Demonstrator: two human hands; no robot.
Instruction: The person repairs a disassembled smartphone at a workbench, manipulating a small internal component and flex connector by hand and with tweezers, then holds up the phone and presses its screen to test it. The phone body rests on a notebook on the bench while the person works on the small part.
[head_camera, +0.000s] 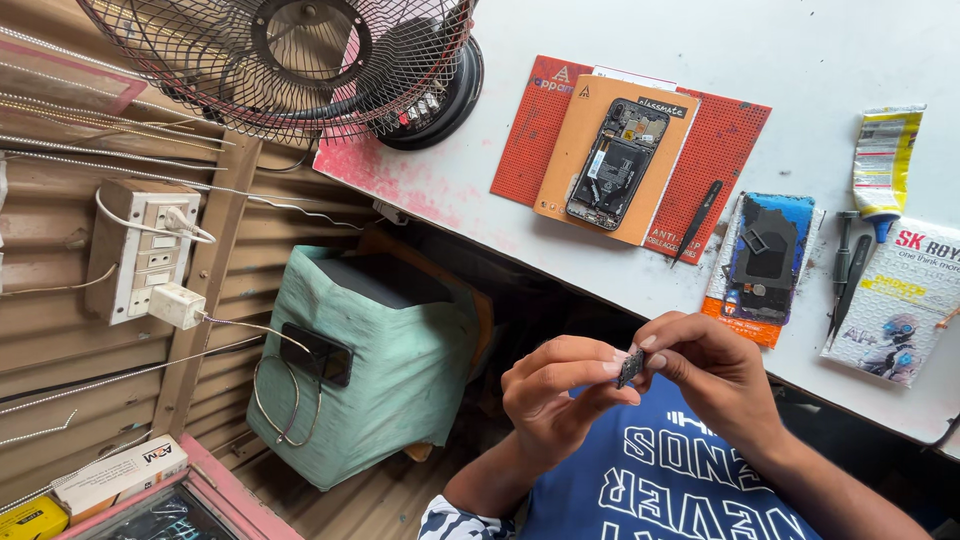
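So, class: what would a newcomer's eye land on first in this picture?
Probably the two hands near the bottom centre, the left hand and right hand pinching a small dark flat part between their fingers. Next, the opened black phone on orange card at the white bench's middle, and the wire-caged fan top left.

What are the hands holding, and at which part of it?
Both hands, left and right, pinch a small dark component between their fingertips, each at one side edge. What kind of part it is cannot be told.
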